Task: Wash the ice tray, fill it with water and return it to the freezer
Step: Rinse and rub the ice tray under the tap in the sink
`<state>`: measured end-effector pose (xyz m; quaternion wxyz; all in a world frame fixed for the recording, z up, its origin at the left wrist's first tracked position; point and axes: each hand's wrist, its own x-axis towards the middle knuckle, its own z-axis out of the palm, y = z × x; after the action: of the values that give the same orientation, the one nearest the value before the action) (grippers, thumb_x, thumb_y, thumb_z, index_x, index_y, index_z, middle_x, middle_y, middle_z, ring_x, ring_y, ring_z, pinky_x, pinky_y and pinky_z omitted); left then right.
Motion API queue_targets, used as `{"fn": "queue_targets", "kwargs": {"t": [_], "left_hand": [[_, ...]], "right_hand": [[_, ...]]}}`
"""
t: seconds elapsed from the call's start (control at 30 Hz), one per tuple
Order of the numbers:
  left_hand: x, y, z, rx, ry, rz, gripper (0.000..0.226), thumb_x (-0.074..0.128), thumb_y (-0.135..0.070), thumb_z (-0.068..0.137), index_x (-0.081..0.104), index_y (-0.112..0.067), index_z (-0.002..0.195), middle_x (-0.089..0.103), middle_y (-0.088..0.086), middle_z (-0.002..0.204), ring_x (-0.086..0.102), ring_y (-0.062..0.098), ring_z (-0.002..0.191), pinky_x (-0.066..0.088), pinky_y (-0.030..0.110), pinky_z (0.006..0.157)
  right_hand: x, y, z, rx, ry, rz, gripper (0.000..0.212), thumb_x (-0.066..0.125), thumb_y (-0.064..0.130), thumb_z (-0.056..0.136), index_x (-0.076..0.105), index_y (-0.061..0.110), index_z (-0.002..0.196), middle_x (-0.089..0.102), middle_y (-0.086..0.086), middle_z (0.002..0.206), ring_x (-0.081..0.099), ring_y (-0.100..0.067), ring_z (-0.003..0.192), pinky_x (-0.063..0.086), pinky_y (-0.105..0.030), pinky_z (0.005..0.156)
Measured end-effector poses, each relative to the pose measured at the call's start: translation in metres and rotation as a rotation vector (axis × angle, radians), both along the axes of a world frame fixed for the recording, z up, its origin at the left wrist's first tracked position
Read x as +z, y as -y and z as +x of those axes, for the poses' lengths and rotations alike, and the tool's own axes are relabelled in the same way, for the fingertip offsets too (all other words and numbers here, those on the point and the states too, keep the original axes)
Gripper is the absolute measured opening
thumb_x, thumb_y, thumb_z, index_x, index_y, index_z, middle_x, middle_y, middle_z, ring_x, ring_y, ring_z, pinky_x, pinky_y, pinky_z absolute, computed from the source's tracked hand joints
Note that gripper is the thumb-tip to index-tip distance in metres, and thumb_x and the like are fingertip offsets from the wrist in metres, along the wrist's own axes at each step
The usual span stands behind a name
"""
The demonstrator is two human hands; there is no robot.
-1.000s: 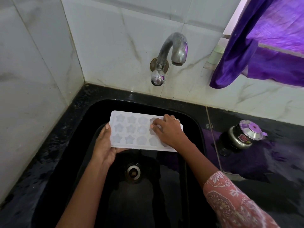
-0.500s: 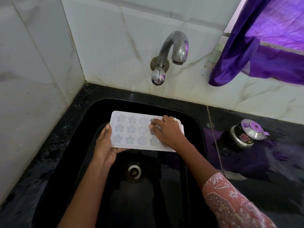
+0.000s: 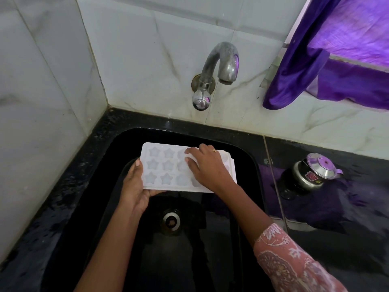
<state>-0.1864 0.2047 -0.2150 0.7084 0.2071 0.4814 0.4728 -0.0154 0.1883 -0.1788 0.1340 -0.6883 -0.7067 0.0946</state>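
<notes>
Our flat, straight-fingered right hand (image 3: 208, 167) has crept slightly left across the ice tray (image 3: 166, 165), which our left hand (image 3: 134, 186) grips by its edge over the sink (image 3: 117, 148), so we judge the scrubbing unfinished, with no water visible at the tap (image 3: 219, 64).

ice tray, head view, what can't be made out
- Head view: right-end moulds of the white star-moulded plastic ice tray, covered by the right hand.
- Head view: fingers of the left hand, hidden under the tray.
- Head view: water in the moulds, too pale to tell.
- Head view: label on the steel pot, too small.
</notes>
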Motion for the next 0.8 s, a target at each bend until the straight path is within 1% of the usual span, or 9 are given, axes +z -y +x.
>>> {"fn": "queue_targets", "kwargs": {"t": [0.13,0.2,0.33,0.5,0.67,0.8], "left_hand": [[0.001,0.002,0.001,-0.002,0.003,0.002,0.038,0.037,-0.038,0.098,0.051,-0.019,0.129,0.066,0.004,0.107,0.065,0.024,0.094,0.058,0.042,0.057],[0.002,0.002,0.001,-0.004,0.006,0.0,0.038,0.037,-0.038,0.098,0.051,-0.019,0.128,0.066,0.005,0.108,0.065,0.025,0.094,0.059,0.042,0.058],[0.002,0.002,0.002,0.002,-0.007,0.002,0.034,0.036,-0.038,0.099,0.053,-0.021,0.123,0.067,0.002,0.103,0.066,0.023,0.091,0.058,0.04,0.055],[0.0,0.001,0.001,0.01,-0.021,0.001,0.033,0.036,-0.037,0.099,0.054,-0.022,0.121,0.067,0.0,0.101,0.066,0.022,0.089,0.056,0.04,0.058],[0.0,0.002,0.004,0.012,-0.01,-0.005,0.03,0.036,-0.037,0.099,0.054,-0.023,0.118,0.067,-0.001,0.098,0.066,0.02,0.087,0.056,0.039,0.055],[-0.001,0.001,0.005,0.014,-0.003,-0.009,0.032,0.036,-0.037,0.098,0.054,-0.022,0.121,0.067,0.001,0.1,0.066,0.022,0.089,0.057,0.038,0.053]], "right_hand": [[-0.005,-0.005,-0.005,0.014,0.047,-0.091,0.037,0.038,0.033,0.098,0.049,0.021,0.131,0.051,-0.012,0.111,0.043,-0.028,0.107,0.032,-0.035,0.089],[-0.006,-0.006,-0.006,0.009,0.05,-0.114,0.037,0.036,0.034,0.098,0.047,0.024,0.132,0.05,-0.011,0.113,0.042,-0.026,0.108,0.031,-0.034,0.09],[-0.007,-0.006,-0.007,0.009,0.045,-0.14,0.038,0.036,0.037,0.098,0.046,0.025,0.133,0.05,-0.01,0.114,0.042,-0.025,0.109,0.03,-0.033,0.09],[-0.009,-0.007,-0.004,0.009,0.042,-0.13,0.037,0.037,0.038,0.097,0.051,0.024,0.129,0.051,-0.01,0.11,0.043,-0.025,0.105,0.032,-0.033,0.089],[-0.012,-0.009,-0.001,-0.025,0.059,-0.091,0.035,0.038,0.037,0.097,0.056,0.017,0.118,0.054,-0.01,0.108,0.046,-0.026,0.103,0.034,-0.033,0.085],[-0.012,-0.009,-0.003,-0.038,0.065,-0.093,0.038,0.035,0.04,0.098,0.054,0.019,0.123,0.054,-0.009,0.11,0.046,-0.025,0.105,0.033,-0.033,0.087]]}}
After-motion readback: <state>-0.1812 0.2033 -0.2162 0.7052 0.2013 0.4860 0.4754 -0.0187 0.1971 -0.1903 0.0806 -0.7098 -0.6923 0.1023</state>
